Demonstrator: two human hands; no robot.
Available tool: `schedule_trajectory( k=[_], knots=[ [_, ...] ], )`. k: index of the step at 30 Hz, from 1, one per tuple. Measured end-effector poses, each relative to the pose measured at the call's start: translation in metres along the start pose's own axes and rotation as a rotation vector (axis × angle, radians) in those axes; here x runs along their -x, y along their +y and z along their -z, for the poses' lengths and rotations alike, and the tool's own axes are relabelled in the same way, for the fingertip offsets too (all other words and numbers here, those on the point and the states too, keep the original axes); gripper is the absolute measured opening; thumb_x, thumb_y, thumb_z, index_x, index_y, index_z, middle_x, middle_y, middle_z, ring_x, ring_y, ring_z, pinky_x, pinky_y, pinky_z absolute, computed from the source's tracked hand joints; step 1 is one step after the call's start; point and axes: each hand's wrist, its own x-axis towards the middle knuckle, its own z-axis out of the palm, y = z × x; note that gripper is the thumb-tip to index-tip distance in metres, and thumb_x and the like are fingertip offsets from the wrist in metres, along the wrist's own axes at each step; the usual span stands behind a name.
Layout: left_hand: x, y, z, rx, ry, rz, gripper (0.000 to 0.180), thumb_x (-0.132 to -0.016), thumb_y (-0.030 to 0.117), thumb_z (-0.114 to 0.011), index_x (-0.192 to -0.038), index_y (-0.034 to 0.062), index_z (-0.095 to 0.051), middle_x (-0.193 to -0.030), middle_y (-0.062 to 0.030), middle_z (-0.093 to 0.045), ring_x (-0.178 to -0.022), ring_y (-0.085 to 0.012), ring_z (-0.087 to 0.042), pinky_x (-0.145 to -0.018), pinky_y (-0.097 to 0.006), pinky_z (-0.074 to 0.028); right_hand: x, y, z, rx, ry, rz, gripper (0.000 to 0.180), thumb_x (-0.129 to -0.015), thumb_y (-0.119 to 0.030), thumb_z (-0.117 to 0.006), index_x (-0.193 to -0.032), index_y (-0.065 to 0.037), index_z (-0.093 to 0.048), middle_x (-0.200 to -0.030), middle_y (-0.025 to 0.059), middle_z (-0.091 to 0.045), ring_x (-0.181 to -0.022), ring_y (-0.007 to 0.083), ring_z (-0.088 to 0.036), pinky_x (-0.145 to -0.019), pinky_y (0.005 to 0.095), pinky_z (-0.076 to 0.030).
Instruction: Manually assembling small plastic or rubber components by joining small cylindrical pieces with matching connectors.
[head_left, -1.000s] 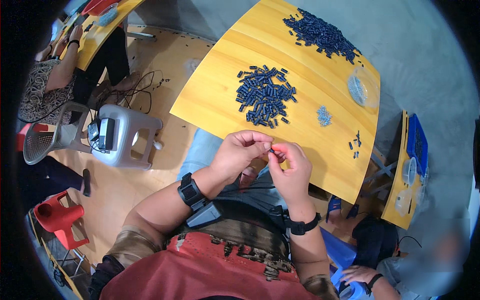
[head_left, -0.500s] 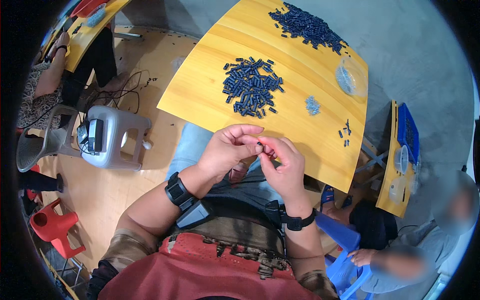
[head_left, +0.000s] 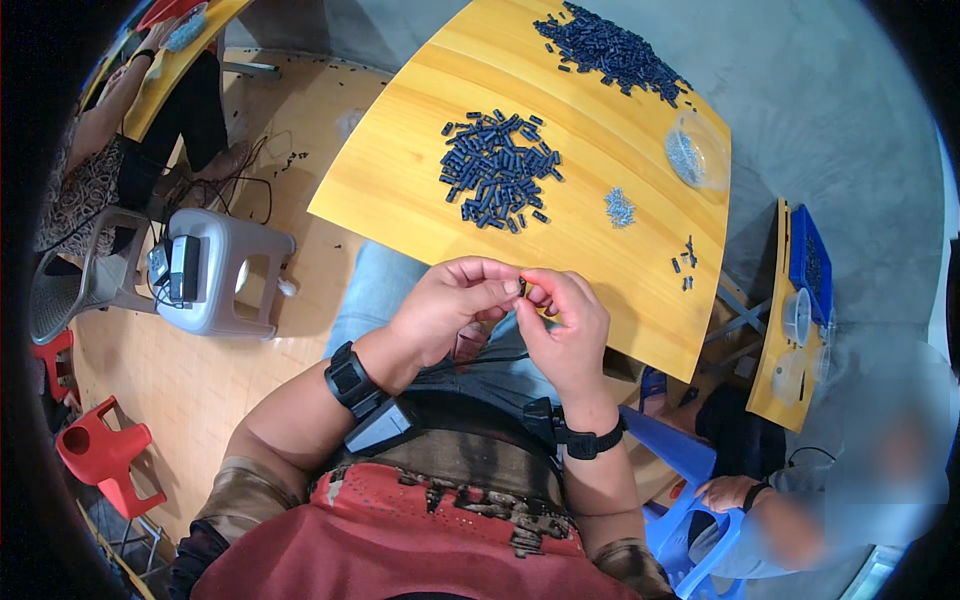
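My left hand (head_left: 455, 305) and my right hand (head_left: 565, 320) meet fingertip to fingertip just below the near edge of a yellow wooden table (head_left: 400, 170). Between the fingertips is pinched one small dark piece (head_left: 523, 290); both hands touch it. On the table ahead lies a heap of small dark blue cylindrical parts (head_left: 497, 170). A larger heap of the same parts (head_left: 610, 48) lies at the far end. A small cluster of tiny silvery bits (head_left: 620, 207) sits to the right of the near heap.
A clear plastic bowl (head_left: 697, 155) holds silvery bits near the table's right edge, and a few loose dark parts (head_left: 685, 265) lie nearby. A grey plastic stool (head_left: 220, 285) stands left. Another person (head_left: 800, 510) sits at lower right by a second yellow table (head_left: 785, 350).
My hands stay together on the small piece. The view has shifted a little, so the table and heaps sit slightly differently in the picture.
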Motion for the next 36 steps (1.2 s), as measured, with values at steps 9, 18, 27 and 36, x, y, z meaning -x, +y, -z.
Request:
schedule_trajectory(
  k=[9,18,27,36],
  knots=[
    [0.001,0.002,0.001,-0.119,-0.035,0.015,0.015,-0.089,0.014,-0.064,-0.098,0.0019,-0.063,-0.077,-0.0051,-0.066,-0.059,-0.0120,-0.061,-0.051,-0.025,-0.050,0.001,0.002,-0.002,-0.001,-0.010,-0.009,0.024,-0.071,-0.001,-0.066,-0.094,-0.006,-0.063,-0.074,0.0080,-0.056,-0.071,0.0249,-0.057,-0.063,0.0348,-0.047],
    [-0.001,-0.003,0.003,-0.130,-0.013,-0.013,0.015,-0.090,0.015,-0.062,-0.098,0.0018,-0.062,-0.083,-0.0050,-0.066,-0.067,-0.0117,-0.062,-0.057,-0.025,-0.051,0.003,0.006,-0.001,0.002,-0.057,-0.006,0.025,-0.072,-0.003,-0.068,-0.097,-0.004,-0.063,-0.077,0.0091,-0.059,-0.072,0.0247,-0.058,-0.064,0.0340,-0.048],
    [-0.004,0.002,0.008,-0.156,0.073,-0.091,0.010,-0.090,0.016,-0.062,-0.095,0.0068,-0.062,-0.086,-0.0025,-0.066,-0.074,-0.0096,-0.061,-0.069,-0.023,-0.049,-0.022,-0.087,0.054,-0.751,-0.501,0.351,0.023,-0.076,-0.022,-0.074,-0.091,-0.005,-0.068,-0.077,0.0049,-0.060,-0.070,0.0237,-0.059,-0.064,0.0340,-0.047],
    [-0.006,0.008,0.012,-0.163,0.083,-0.086,0.013,-0.092,0.018,-0.059,-0.097,0.0066,-0.061,-0.088,-0.0031,-0.065,-0.076,-0.0102,-0.061,-0.068,-0.022,-0.047,-0.012,-0.108,0.025,-1.174,-0.589,0.410,0.030,-0.077,-0.033,-0.073,-0.079,-0.004,-0.066,-0.069,0.0040,-0.057,-0.061,0.0209,-0.055,-0.056,0.0312,-0.043]
  ],
)
